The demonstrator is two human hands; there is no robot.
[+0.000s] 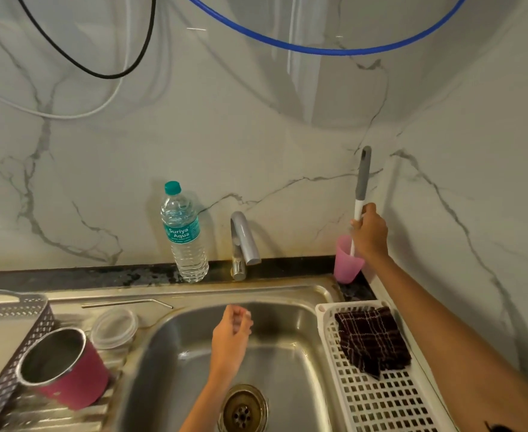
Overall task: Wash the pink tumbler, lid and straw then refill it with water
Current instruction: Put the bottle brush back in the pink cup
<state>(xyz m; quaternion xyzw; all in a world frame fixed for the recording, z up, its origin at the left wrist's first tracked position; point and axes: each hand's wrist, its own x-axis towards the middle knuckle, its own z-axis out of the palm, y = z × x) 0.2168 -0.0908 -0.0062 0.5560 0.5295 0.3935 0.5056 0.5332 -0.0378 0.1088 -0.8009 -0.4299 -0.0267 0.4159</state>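
Note:
The pink tumbler (66,367) with a steel inside leans tilted on the draining board at the lower left. Its clear lid (114,327) lies beside it, and the metal straw (127,304) rests on the sink rim behind. My right hand (370,232) grips the white shaft of a grey-handled bottle brush (362,179), whose lower end stands in a pink plastic cup (347,263) at the back right corner. My left hand (231,335) hovers over the sink basin (287,344), fingers loosely curled, holding nothing.
A grey tap (242,241) stands behind the basin, with a water bottle (184,235) to its left. A white slotted tray (378,397) holding a dark checked cloth (372,339) sits right of the sink. A grey perforated basket (10,335) is at the left. The drain (243,408) is near the bottom.

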